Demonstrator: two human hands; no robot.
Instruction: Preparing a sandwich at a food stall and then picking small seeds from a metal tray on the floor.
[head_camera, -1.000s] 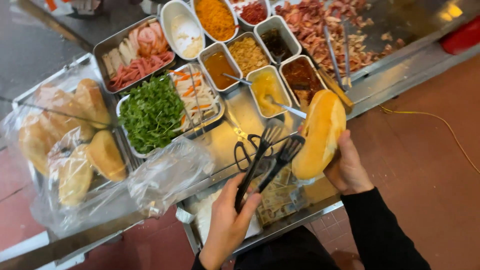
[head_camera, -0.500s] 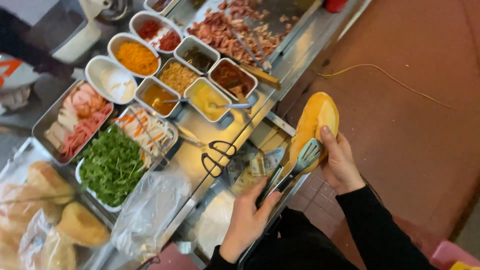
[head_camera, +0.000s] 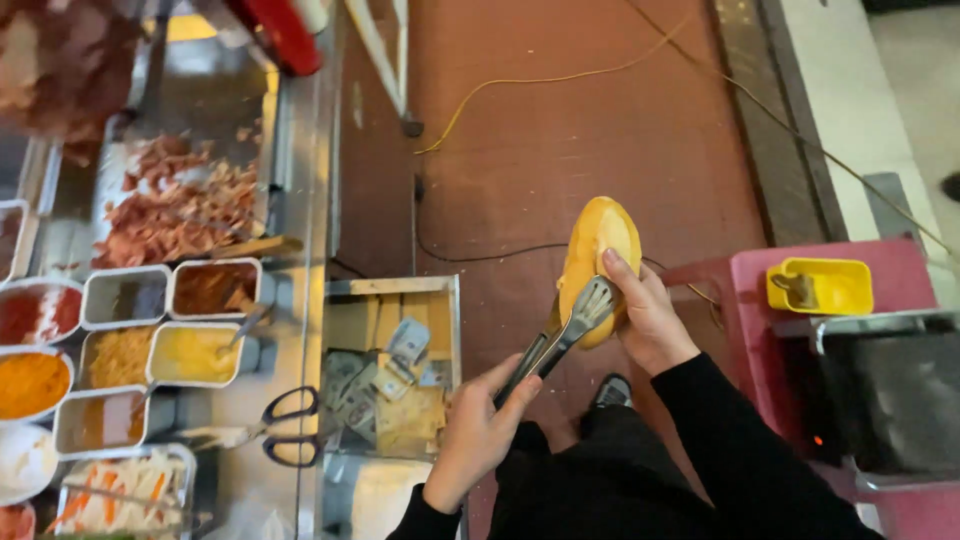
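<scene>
Standing at a steel counter (head_camera: 290, 250) that fills the nine o'clock side of the view, the person works over a red floor (head_camera: 560, 130). An open drawer (head_camera: 395, 290) of paper notes sits at seven o'clock of the roll. Trays (head_camera: 195, 355) of fillings line the counter, with scissors (head_camera: 290, 425) lying at its near edge.

The roll (head_camera: 597, 262) is held upright at centre, clear of the counter. The right hand (head_camera: 650, 320) is wrapped around its lower five o'clock side, fingers clenched on the crust. The left hand (head_camera: 480, 430), at seven o'clock of the roll, grips the handle of the tongs (head_camera: 560, 335); their tips rest against the roll's lower face.

Judgement: the roll is light, with a brittle crust and soft crumb, liable to crush; best held broadly around the middle. The tongs are stiff, possibly greasy; hold them mid-handle.
</scene>
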